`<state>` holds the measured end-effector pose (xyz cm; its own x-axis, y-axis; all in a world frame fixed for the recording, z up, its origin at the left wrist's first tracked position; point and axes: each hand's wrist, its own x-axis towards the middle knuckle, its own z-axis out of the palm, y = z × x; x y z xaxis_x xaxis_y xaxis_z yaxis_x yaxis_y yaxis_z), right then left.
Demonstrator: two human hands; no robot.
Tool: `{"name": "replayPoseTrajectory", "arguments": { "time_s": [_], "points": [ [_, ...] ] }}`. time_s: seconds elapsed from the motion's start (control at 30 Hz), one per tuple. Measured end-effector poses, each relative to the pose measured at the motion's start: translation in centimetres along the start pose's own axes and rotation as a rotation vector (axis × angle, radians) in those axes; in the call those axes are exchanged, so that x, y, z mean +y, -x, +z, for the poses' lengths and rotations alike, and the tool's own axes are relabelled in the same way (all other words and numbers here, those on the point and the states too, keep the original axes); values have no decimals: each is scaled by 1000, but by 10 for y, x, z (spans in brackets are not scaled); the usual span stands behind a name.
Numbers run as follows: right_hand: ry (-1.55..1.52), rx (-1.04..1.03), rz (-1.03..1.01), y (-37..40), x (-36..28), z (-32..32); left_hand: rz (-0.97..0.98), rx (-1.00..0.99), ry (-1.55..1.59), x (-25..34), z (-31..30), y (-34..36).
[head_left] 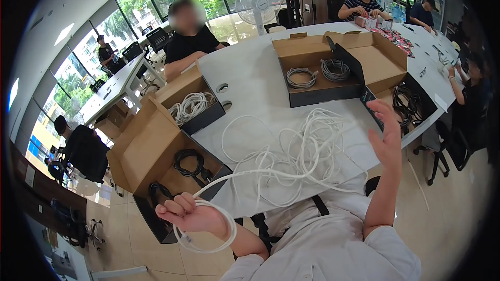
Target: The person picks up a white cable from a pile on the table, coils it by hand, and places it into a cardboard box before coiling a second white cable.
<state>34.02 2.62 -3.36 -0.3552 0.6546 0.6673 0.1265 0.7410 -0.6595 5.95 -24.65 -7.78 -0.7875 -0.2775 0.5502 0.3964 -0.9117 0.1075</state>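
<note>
My left hand [194,214] is closed on a white cable [229,234], whose loops hang around the fingers and wrist. From there the cable runs right to a tangled pile of white cable [307,151] on the table in front of me. My right hand [386,138] is raised over the table's right part, fingers apart and holding nothing. Below and behind my left hand stands an open box [138,148] with black cables [188,164] inside. Nearest my right hand is another open box [383,54], also with black cables [406,101].
An open box [205,120] at the left holds white cable bundles [191,105]. Further back, a box [325,93] contains two grey cable coils [336,70]. People sit around the white table [239,67]; red packets [396,41] and scissors [423,72] lie toward its far right.
</note>
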Motion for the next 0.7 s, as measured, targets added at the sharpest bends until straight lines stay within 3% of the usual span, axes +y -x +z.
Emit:
{"name": "replayPoseTrajectory", "arguments": {
  "time_s": [0.1,0.2,0.3,0.43,0.6,0.7],
  "points": [
    [-173,-269,-169,2,-23,-4,44,-40,-174,-9,23,19],
    [-385,-442,-182,12,-37,7,70,-198,-250,-17,32,37],
    [-393,-593,-248,12,-46,27,77,-336,-296,-22,45,56],
    [-410,-650,-203,21,-51,54,58,-535,-286,-26,58,72],
    [-475,-805,-118,37,-40,75,220,-772,-472,-37,54,77],
    [-610,-808,71,41,-43,74,291,-812,-568,-41,56,76]
  ]
}}
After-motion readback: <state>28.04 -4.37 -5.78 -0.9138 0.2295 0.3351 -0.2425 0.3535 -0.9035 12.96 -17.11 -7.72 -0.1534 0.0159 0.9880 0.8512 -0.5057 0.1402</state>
